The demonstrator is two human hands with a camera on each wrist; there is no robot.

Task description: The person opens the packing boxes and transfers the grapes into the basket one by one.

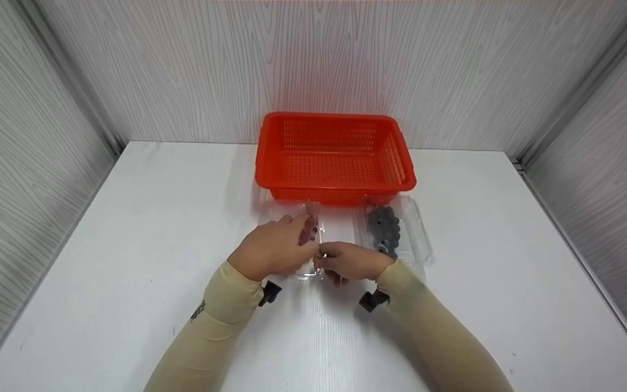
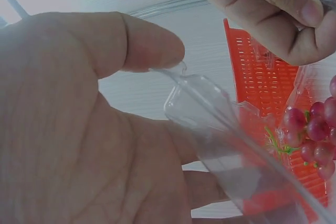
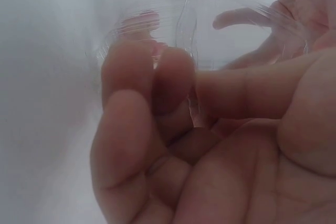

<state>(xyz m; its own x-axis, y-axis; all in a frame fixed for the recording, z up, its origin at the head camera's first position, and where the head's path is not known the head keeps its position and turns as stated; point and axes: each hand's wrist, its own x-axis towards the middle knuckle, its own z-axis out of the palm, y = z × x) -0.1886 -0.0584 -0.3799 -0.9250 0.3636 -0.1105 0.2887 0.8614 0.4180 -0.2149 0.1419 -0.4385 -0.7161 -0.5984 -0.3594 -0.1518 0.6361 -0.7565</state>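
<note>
A clear plastic box (image 2: 220, 124) with a bunch of pinkish-red grapes (image 2: 317, 127) inside lies in front of the basket. My left hand (image 1: 272, 247) holds this box from its left side, the thumb at one corner and the fingers spread along the plastic in the left wrist view. At the near right edge of the box, my right hand (image 1: 354, 261) pinches the plastic with curled fingers. Both hands almost meet there, and they hide part of the box. The right wrist view shows the clear plastic wall (image 3: 186, 30) just behind the right fingertips.
Behind the boxes stands a red perforated plastic basket (image 1: 340, 195) on the white table (image 1: 471, 218). To the right of my right hand lies a second clear box (image 1: 416, 237), holding dark grapes (image 1: 384, 228). Pale wood-grain panels (image 1: 183, 71) enclose the back and sides.
</note>
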